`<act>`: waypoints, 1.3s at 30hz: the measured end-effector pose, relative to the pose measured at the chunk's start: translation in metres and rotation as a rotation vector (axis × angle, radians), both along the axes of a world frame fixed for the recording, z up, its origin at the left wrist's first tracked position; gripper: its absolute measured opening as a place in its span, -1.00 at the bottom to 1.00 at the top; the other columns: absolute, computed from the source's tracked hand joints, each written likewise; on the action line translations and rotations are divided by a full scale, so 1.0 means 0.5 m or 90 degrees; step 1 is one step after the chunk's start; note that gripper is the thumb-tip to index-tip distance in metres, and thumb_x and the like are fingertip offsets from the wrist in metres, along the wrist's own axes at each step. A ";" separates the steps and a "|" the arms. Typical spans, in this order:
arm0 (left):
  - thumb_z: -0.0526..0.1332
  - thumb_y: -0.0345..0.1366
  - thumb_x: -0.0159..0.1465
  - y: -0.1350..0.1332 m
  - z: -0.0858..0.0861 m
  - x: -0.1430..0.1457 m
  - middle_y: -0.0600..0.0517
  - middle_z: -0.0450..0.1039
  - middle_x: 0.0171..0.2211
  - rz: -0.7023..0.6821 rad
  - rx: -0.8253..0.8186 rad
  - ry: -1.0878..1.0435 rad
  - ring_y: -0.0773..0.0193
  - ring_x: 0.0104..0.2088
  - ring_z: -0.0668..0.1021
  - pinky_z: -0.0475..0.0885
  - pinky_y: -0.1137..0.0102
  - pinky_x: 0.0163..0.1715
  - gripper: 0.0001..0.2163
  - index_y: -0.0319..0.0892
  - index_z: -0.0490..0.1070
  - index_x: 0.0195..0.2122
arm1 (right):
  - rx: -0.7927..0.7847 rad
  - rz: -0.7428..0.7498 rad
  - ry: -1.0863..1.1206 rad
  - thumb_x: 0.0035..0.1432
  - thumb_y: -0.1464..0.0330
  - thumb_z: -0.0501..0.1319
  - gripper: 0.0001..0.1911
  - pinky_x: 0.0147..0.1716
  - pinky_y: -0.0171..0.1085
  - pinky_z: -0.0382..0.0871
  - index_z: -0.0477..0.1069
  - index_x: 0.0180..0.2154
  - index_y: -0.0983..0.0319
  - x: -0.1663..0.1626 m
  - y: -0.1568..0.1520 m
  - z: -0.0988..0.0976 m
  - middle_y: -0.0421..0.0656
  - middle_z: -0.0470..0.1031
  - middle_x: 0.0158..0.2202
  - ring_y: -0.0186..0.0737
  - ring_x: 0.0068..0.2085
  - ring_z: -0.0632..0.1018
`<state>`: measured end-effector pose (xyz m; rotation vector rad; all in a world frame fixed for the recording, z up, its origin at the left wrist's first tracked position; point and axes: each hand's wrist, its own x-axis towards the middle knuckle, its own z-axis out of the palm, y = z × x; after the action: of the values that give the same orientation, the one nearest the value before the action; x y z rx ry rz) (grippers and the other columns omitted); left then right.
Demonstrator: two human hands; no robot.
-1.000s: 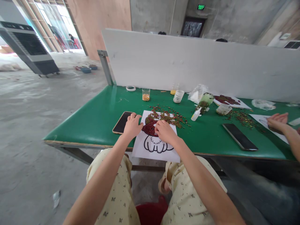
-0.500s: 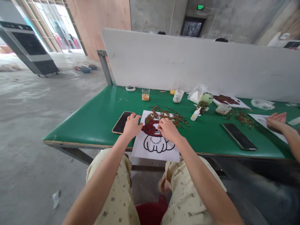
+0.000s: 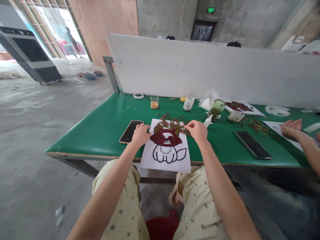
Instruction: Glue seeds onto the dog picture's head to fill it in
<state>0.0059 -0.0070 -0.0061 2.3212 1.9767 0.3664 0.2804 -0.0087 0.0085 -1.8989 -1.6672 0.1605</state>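
A sheet of white paper (image 3: 147, 160) with an outlined fox-like animal lies at the table's front edge. Dark red beans fill most of the animal's head (image 3: 165, 138), greenish ones its ears; the body is bare line drawing. My left hand (image 3: 141, 134) rests by the sheet's left edge, fingers slightly bent and apart, beside a phone (image 3: 127, 132). Over the right edge of the loose red and green beans (image 3: 172, 125), my right hand (image 3: 198, 130) has thumb and forefinger pinched together. Whatever is between those fingertips is too small to make out. Just behind it stands a white glue bottle (image 3: 208, 121).
On the green table (image 3: 100, 130) are a cup of yellow kernels (image 3: 154, 102), a clear cup (image 3: 188, 103), a tipped green jar (image 3: 217, 109) and a second phone (image 3: 252, 144). Another person's hand (image 3: 292, 126) is at the right. A white partition (image 3: 200, 70) runs behind.
My right hand has moved from the animal's face to the right, over the loose beans, uncovering the face and tail. My left hand stays by the paper's left edge.
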 end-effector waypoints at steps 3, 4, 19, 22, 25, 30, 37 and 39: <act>0.05 -0.36 0.14 0.003 -0.001 -0.002 -0.13 0.35 -0.08 0.005 0.005 -0.008 0.01 0.00 0.34 0.30 0.20 -0.05 -0.67 -0.18 0.40 -0.08 | 0.037 -0.066 0.062 -0.03 0.19 0.24 -0.78 -0.50 -0.32 0.12 0.40 -0.51 0.22 0.056 0.012 -0.011 -0.14 0.49 -0.49 -0.26 -0.48 0.40; 0.05 -0.35 0.13 0.004 -0.001 -0.003 -0.13 0.35 -0.08 0.007 0.006 -0.011 0.01 -0.01 0.34 0.30 0.20 -0.06 -0.68 -0.18 0.40 -0.09 | 0.045 -0.078 0.075 -0.03 0.20 0.21 -0.78 -0.50 -0.32 0.12 0.37 -0.52 0.22 0.070 0.014 -0.016 -0.14 0.47 -0.51 -0.26 -0.49 0.38; 0.03 -0.43 0.11 0.003 0.009 -0.010 -0.11 0.35 -0.07 0.028 0.012 -0.001 0.00 -0.01 0.34 0.31 0.22 -0.06 -0.64 -0.18 0.41 -0.07 | 0.051 -0.009 0.264 -0.15 0.13 0.22 -0.69 -0.42 -0.26 0.26 0.38 -0.53 0.28 0.167 0.014 -0.079 -0.15 0.42 -0.57 -0.23 -0.50 0.40; 0.04 -0.42 0.12 0.006 0.007 -0.011 -0.12 0.35 -0.07 0.027 0.014 0.002 0.00 0.00 0.34 0.30 0.22 -0.05 -0.64 -0.18 0.40 -0.06 | 0.037 0.012 0.231 -0.10 0.17 0.19 -0.71 -0.41 -0.25 0.31 0.44 -0.48 0.29 0.174 0.016 -0.092 -0.09 0.50 -0.52 -0.19 -0.47 0.46; 0.04 -0.40 0.12 0.009 0.005 -0.011 -0.12 0.35 -0.06 0.023 0.015 0.005 0.00 -0.01 0.34 0.30 0.22 -0.06 -0.65 -0.18 0.40 -0.07 | 0.027 0.021 0.214 0.00 0.24 0.11 -0.73 -0.37 -0.23 0.36 0.47 -0.43 0.29 0.175 0.018 -0.101 -0.04 0.55 -0.43 -0.15 -0.40 0.51; 0.05 -0.38 0.13 0.007 0.003 -0.010 -0.12 0.35 -0.07 0.021 0.014 0.006 -0.01 -0.01 0.34 0.31 0.21 -0.07 -0.69 -0.17 0.41 -0.10 | 0.051 0.018 0.178 0.05 0.44 -0.03 -0.66 -0.12 -0.14 0.36 0.48 -0.23 0.27 0.166 0.021 -0.115 -0.02 0.55 -0.21 -0.13 -0.18 0.53; 0.04 -0.36 0.16 0.001 0.007 -0.003 -0.13 0.33 -0.05 0.025 0.012 0.004 -0.01 -0.01 0.34 0.30 0.22 -0.06 -0.64 -0.19 0.34 -0.01 | 0.003 0.097 0.060 0.05 0.56 -0.04 -0.43 0.03 -0.04 0.27 0.19 0.15 0.32 0.132 0.027 -0.128 0.03 0.42 0.03 -0.07 0.05 0.41; 0.04 -0.36 0.16 0.000 0.009 -0.003 -0.14 0.33 -0.04 0.026 0.012 0.002 -0.02 -0.01 0.34 0.30 0.21 -0.06 -0.64 -0.20 0.33 0.00 | -0.002 0.116 0.036 0.07 0.56 -0.04 -0.44 0.04 -0.04 0.26 0.19 0.15 0.31 0.124 0.027 -0.127 0.02 0.42 0.03 -0.07 0.06 0.40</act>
<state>0.0046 -0.0071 -0.0013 2.2972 2.0333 0.3865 0.3421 0.0050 -0.0550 -1.7269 -1.8010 0.2879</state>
